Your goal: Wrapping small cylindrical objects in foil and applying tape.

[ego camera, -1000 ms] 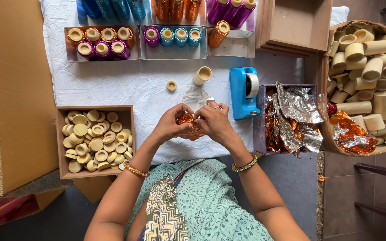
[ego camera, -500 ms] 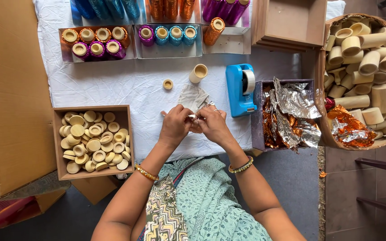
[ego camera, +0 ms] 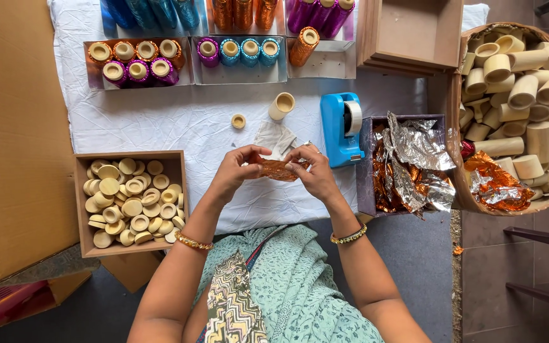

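Foil-wrapped piece held between both hands

Hands meet over the white cloth-covered table [ego camera: 160, 121]. The left hand [ego camera: 236, 171] and right hand [ego camera: 312, 174] each pinch one end of a small crinkled orange-foil-covered piece [ego camera: 279, 169], fingers closed on it and holding it level — apparently to keep the foil taut around it. Supplies sit within reach: a shallow cardboard box of pale round caps [ego camera: 131, 200] to the left, a blue tape dispenser [ego camera: 342, 127] and a dark box of loose silver and orange foil sheets [ego camera: 408, 165] to the right.
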